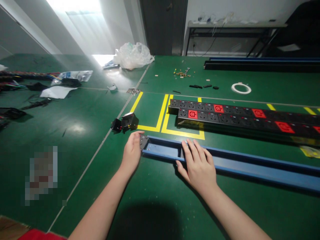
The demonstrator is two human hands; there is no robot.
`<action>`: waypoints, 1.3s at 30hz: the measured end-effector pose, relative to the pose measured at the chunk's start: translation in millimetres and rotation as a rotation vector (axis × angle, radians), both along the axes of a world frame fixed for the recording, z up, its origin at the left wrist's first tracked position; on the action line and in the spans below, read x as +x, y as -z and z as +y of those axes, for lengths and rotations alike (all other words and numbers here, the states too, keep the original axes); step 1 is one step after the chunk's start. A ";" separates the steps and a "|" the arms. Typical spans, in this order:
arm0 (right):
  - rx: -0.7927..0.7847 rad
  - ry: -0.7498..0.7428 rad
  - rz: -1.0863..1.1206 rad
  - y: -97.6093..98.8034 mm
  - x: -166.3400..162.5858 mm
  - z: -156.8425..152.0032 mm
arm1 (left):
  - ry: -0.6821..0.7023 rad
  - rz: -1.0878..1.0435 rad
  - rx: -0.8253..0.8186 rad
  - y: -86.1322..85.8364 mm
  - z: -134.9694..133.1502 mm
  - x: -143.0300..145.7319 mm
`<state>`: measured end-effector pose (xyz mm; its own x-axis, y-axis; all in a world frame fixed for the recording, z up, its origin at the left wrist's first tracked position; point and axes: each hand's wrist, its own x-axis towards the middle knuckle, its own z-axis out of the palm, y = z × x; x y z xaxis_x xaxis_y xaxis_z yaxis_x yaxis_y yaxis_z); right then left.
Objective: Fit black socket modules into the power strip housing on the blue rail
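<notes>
A long blue metal channel (pixel 252 165) runs from the middle of the green table off to the right. My left hand (pixel 132 148) is closed around its left end, against a black socket module (pixel 144 142) seated there. Over the channel, a short way along, lies my right hand (pixel 200 163), its fingers across the trough and its thumb at the near wall. A dark module edge (pixel 182 151) shows beneath those fingers; the rest of that piece is hidden under the hand. Bare blue trough floor shows between the two hands.
Beyond the channel lie two black power strips (pixel 225 116) with red sockets. Loose black sockets (pixel 130 121) sit behind my left hand. Farther back are a white ring (pixel 241 88), small brass parts (pixel 183 74), a plastic bag (pixel 133 55) and dark channels (pixel 260 65). Wiring (pixel 27 76) lies left.
</notes>
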<state>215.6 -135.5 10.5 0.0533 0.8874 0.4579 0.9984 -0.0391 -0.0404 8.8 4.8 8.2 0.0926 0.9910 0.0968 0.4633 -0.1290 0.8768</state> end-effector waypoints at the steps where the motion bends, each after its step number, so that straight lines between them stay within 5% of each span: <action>1: 0.000 -0.001 0.001 -0.1 0.0 0.0 | -0.016 0.000 -0.005 0.3 -0.4 0.4; 11: -0.012 0.004 0.000 0.5 0.2 -0.2 | -0.102 -0.002 0.055 5.2 -9.0 3.3; 26: -0.016 0.007 -0.059 -3.2 1.2 -0.1 | 0.195 0.213 0.082 5.6 -14.3 6.4; 32: -0.011 -0.001 -0.058 -3.0 2.0 -0.1 | 0.088 0.353 0.182 2.8 -17.6 10.8; 39: 0.013 -0.012 -0.023 -1.2 1.3 0.4 | 0.174 0.266 0.072 -2.0 -14.8 7.2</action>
